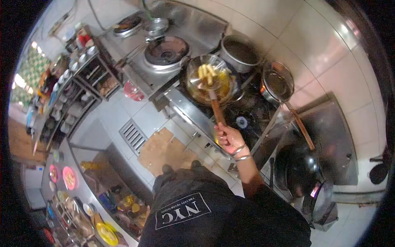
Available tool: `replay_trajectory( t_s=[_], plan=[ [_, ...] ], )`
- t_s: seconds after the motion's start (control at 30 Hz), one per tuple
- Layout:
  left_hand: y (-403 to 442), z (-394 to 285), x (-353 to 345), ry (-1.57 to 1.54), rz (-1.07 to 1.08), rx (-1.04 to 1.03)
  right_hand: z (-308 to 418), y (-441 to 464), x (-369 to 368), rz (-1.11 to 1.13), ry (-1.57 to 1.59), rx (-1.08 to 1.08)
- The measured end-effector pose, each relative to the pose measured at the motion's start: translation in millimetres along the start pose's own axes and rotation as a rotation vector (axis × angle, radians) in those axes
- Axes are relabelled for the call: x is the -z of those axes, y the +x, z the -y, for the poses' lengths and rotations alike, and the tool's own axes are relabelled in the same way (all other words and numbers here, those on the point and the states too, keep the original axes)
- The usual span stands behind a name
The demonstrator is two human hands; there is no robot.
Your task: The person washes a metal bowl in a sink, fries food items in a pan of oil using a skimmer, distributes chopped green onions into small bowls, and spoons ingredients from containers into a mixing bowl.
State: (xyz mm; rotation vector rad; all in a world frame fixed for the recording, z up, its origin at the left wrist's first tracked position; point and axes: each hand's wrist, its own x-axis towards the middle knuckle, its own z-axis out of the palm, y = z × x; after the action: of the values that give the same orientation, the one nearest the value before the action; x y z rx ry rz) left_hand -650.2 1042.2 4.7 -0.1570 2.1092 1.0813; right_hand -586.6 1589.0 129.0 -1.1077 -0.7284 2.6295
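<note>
R hand (229, 140) is closed round the near end of the wooden handle (217, 110) of a strainer (196, 78), fingers curled in w/ no visible gap; 2 bangles (242, 153) sit at the wrist. L hand (145, 215) barely shows, at most a bare sliver by the L edge of the black shirt (230, 220), so can't tell how open it is or if it has hold of anything. The strainer lies straight ahead of R hand & a touch to the L; its long axis runs from the fist away from the body, handle end near, basket far. R hand is by far the nearer one. Yellow sticks (207, 74) are heaped in the basket, which is over the oil pan (235, 89); can't tell if its underside touches the oil. Pot (243, 67) is just beyond the pan to the R. 2nd strainer (263, 91) is further R, its handle slanting back toward the black wok (294, 175), well apart from the fist. Lit-looking burner (242, 122) is just R of the held handle, near the knuckles.
</note>
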Motion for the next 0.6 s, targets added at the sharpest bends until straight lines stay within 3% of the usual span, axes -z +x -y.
replay_trajectory(
  t_s=[0.33,0.37,0.5,0.6],
  plan=[
    [33.9,-46.4,12.6,0.117,0.098,-0.054,5.5,-21.5,30.1,0.078,0.052,-0.092],
    [32.5,-48.0,12.0,0.127,0.101,-0.056,12.8,-24.7,40.5,0.197,0.133,-0.14],
    [20.8,-48.7,13.3,0.141,0.099,-0.051,48.4,-61.6,69.3,0.235,0.19,-0.027],
    [15.5,-46.4,10.5,0.151,0.1,-0.051,80.5,-96.6,71.7,0.007,0.012,0.176]
  ],
)
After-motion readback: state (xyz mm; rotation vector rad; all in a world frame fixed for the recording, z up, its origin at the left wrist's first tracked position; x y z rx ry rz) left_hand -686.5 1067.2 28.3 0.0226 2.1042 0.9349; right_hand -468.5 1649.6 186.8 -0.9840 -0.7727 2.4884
